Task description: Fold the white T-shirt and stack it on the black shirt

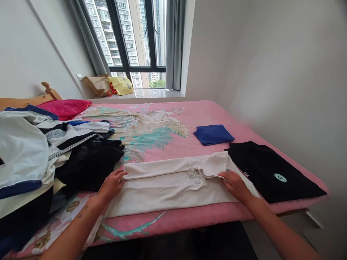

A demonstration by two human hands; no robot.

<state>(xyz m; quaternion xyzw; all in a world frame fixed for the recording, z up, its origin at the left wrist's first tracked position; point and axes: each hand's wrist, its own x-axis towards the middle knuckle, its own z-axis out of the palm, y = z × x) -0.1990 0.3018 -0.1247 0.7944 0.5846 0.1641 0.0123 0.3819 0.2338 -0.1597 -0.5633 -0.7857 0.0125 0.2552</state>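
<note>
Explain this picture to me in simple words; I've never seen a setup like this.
There is no machine here, just a person's bare left hand and right hand. The single picture comes from a camera worn on that person's head, looking forward and down. On the bed lie a clothes heap at left, a folded blue cloth, a black garment at right and a white garment in front. Each hand grips the white garment, one near either end.

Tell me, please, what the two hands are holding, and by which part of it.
A white garment, partly folded: the left hand pinches its left end, the right hand its right end.
</note>
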